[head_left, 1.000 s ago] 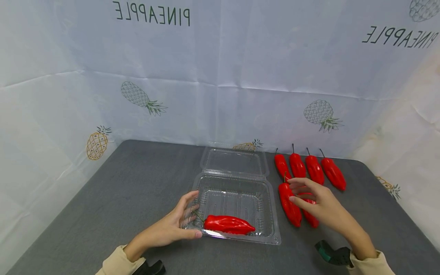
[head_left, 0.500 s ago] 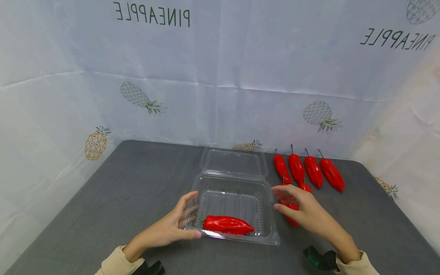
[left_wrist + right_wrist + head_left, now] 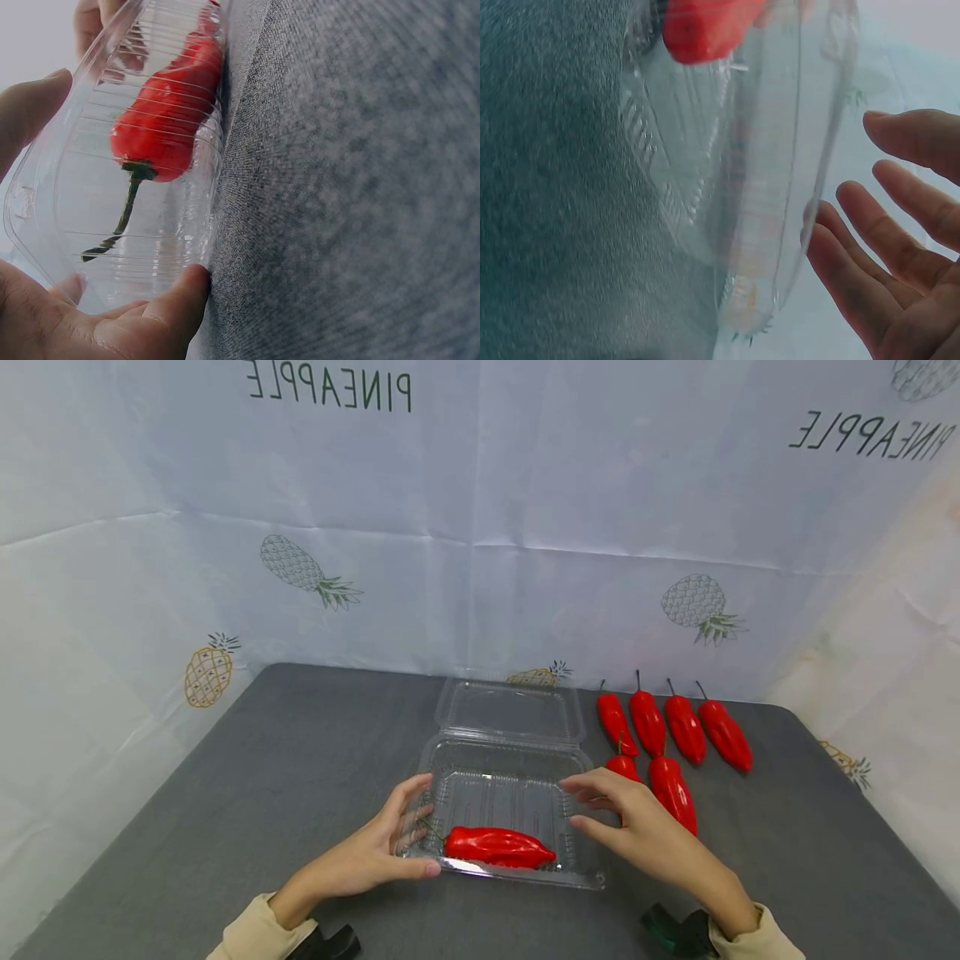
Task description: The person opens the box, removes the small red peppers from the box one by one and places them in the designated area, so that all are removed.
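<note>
A clear plastic clamshell box (image 3: 495,789) stands with its lid (image 3: 510,708) folded back. Along its front wall lies one red pepper (image 3: 498,847), green stem to the left. My left hand (image 3: 367,856) rests around the box's front left corner, fingers and thumb spread and fairly straight; in the left wrist view a fingertip touches the outside wall near the table. Over the box's right rim hovers my right hand (image 3: 637,827), holding nothing, its fingers loosely bent. The right wrist view shows its fingers (image 3: 855,277) spread beside the rim; whether they touch it I cannot tell.
Several more red peppers (image 3: 684,731) lie right of the box, in a back row and a nearer row partly behind my right hand. The grey table (image 3: 300,760) meets a pale curtain (image 3: 465,602) printed with pineapples at the back and sides.
My right hand has moved left, from over the nearer peppers to the box's right rim. The left hand, the box and the pepper in it have stayed put.
</note>
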Available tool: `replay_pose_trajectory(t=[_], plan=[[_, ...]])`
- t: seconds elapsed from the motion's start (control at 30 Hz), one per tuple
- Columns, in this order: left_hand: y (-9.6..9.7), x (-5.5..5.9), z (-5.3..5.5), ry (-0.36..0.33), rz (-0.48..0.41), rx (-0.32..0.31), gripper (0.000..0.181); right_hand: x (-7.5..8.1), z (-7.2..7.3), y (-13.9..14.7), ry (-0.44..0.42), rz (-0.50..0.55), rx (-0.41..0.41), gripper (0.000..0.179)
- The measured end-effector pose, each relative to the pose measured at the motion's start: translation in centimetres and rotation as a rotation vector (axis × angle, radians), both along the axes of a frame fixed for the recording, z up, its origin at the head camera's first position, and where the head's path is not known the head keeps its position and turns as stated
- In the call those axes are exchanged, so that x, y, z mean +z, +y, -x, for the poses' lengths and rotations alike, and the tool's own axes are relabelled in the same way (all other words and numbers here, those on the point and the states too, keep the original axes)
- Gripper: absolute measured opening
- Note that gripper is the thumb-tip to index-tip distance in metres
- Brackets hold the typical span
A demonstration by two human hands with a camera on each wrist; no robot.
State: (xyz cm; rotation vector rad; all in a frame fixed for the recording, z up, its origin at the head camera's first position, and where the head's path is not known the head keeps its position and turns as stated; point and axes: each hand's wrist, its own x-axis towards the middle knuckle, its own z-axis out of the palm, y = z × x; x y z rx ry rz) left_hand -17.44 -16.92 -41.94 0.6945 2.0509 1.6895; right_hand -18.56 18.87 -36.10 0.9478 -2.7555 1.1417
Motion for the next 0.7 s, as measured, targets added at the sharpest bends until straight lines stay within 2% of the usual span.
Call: replay_pose_trajectory(t=[0.17, 0.43, 0.7], plan=[[0.1, 0.1, 0.0, 0.008, 0.006, 0.003, 0.099, -0.1, 0.0, -0.6, -0.033, -0.005, 0.031, 0.040], [0.0, 0.1, 0.0, 0.000, 0.002, -0.002, 0.099, -0.6, 0.1, -2.6, -0.158, -0.029, 0.097, 0.042], [0.1, 0.2, -0.1, 0.001, -0.005, 0.001, 0.101, -1.3, 0.2, -4.1, -0.164, -0.084, 0.136, 0.042]])
